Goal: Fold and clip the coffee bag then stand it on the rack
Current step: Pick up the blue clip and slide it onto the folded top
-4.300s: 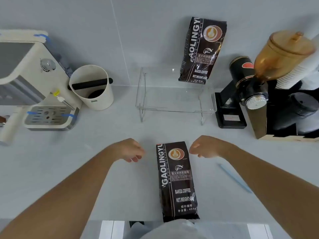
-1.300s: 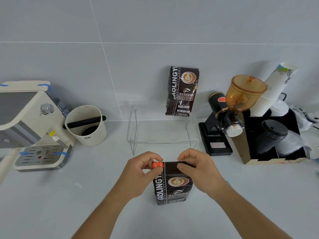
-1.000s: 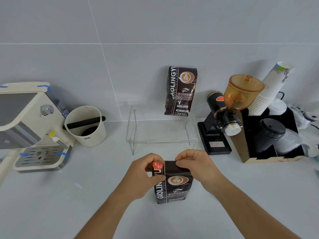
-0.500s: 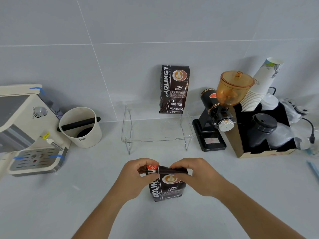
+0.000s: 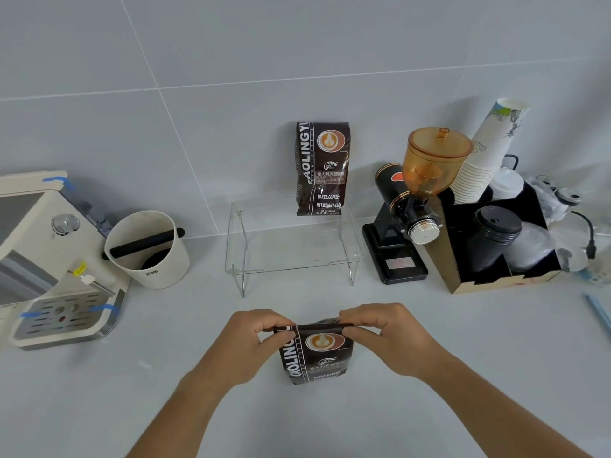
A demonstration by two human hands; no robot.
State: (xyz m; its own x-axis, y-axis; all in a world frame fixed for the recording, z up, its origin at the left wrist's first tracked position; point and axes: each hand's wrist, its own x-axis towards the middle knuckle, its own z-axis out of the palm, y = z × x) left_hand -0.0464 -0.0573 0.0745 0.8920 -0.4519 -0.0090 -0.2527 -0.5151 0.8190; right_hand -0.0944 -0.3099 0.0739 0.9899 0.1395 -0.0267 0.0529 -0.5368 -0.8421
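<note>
A dark brown coffee bag [image 5: 314, 355] stands upright on the grey counter in front of me, its top folded down. My left hand [image 5: 246, 345] pinches the folded top at its left corner, and my right hand [image 5: 385, 338] pinches it at the right corner. The orange clip seen earlier at the left corner is hidden under my left fingers. Behind the bag stands a clear acrylic rack [image 5: 291, 256]. A second, identical coffee bag [image 5: 320, 168] stands on the rack's back right part, leaning on the wall.
A cream espresso machine [image 5: 43, 256] and a white knock box [image 5: 148, 249] sit at the left. A black grinder with an amber hopper [image 5: 413, 206], a stack of paper cups [image 5: 486, 157] and a cardboard organiser [image 5: 502, 249] fill the right.
The bag went from lying flat to standing with its top folded over. An orange clip showed at the top left corner earlier; my left fingers now cover that spot.
</note>
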